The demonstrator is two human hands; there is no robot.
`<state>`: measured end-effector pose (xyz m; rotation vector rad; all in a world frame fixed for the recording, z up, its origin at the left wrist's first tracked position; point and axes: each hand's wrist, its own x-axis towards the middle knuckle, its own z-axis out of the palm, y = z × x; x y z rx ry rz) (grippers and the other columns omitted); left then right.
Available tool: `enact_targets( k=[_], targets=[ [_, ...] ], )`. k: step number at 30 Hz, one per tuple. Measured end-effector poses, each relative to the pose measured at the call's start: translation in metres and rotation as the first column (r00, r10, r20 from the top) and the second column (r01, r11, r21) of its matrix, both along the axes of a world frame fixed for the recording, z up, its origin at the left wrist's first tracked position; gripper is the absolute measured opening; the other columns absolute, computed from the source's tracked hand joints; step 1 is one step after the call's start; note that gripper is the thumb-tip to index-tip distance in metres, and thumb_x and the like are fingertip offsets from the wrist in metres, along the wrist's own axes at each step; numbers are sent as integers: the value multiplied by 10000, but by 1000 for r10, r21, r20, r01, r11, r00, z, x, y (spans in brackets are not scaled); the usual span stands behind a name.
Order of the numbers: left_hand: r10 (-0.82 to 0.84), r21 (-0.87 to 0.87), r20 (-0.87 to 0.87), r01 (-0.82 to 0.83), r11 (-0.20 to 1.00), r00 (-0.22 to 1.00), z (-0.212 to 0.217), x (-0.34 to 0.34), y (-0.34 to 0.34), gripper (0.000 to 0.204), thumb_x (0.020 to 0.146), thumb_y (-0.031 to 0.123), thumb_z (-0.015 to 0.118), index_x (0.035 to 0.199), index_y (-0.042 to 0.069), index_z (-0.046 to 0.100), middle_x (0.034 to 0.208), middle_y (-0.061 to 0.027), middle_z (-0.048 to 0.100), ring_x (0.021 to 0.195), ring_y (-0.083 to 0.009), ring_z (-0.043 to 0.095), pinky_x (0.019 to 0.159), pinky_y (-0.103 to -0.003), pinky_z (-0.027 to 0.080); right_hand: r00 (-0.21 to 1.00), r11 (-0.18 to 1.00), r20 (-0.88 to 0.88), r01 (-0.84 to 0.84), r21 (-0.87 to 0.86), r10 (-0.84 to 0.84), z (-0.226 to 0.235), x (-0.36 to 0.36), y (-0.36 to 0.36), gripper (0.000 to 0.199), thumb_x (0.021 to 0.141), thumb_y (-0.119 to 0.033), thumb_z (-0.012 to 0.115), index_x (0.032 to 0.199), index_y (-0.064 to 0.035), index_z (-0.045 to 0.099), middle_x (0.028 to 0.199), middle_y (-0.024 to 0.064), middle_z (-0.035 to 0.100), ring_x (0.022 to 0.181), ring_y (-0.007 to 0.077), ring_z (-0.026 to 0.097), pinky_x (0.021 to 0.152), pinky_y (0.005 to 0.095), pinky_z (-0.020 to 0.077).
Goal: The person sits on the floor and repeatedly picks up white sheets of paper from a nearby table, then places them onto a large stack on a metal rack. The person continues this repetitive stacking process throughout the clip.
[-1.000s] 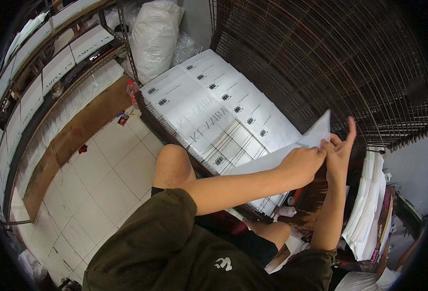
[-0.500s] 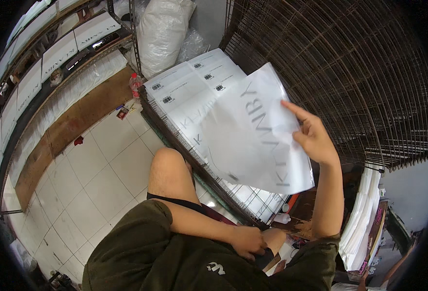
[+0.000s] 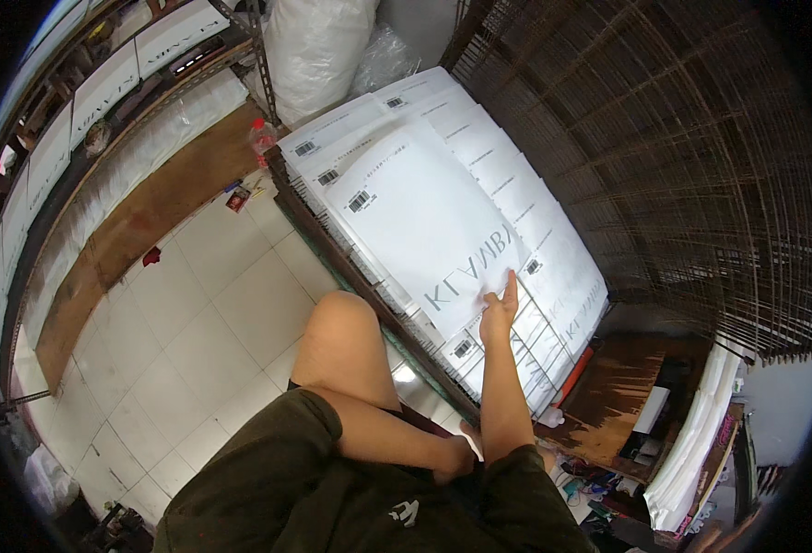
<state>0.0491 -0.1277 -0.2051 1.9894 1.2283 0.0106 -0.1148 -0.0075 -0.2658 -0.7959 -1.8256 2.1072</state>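
Lowered since before, white mailer bag [image 3: 429, 221] lies stacked; right hand [image 3: 498, 309] fingers flat on it

A sheet [image 3: 429, 217] is laid on the stack [image 3: 553, 267], near its left edge. The rack [image 3: 664, 157] is set behind, the floor [image 3: 212, 304] left.

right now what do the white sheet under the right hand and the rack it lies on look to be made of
White sheet: seemingly a thin matte plastic mailer or paper, lying flat and smooth with a barcode label. The right hand presses its near edge. Rack: thin metal wire grid, apparently pale-coated.
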Motion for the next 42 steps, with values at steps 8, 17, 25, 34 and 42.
enact_targets(
  k=[8,17,25,34,42],
  targets=[
    [-192,79,-159,206,975,968,-6,2,10,498,842,250,511,1313,93,471,1386,-108,423,1256,-239,433,1040,-412,331,997,989,66,22,143,-32,-74,8,-5,799,698,144,446,1442,-43,220,1459,152,261,1137,207,477,851,264,434],
    [-204,213,-206,247,945,957,-12,0,12,519,868,313,479,1338,96,440,1409,-108,389,1291,-245,386,1064,-418,300,990,971,144,-30,237,-4,-87,7,1,785,739,112,453,1453,-115,219,1287,146,454,583,75,446,462,218,365],
    [-245,172,-267,296,940,932,13,-18,9,525,860,309,516,1332,91,447,1410,-112,386,1283,-239,395,1064,-396,307,984,971,170,-90,222,52,-85,1,4,784,719,128,444,1444,-93,243,1391,161,376,763,136,547,577,222,435],
    [-46,141,-30,49,989,999,-26,11,19,547,761,280,633,1283,164,519,1342,-79,472,1208,-228,479,909,-397,451,997,855,-10,-59,516,75,-94,1,5,802,702,154,430,1441,-99,247,1453,165,294,862,126,415,653,227,375],
    [-132,22,-33,133,991,991,-9,-4,19,509,865,271,500,1338,92,438,1419,-104,377,1284,-248,394,1057,-416,310,996,796,-37,-39,604,77,-129,-5,26,818,716,164,423,1451,-141,235,1314,164,447,516,58,442,423,203,360]
  ],
)
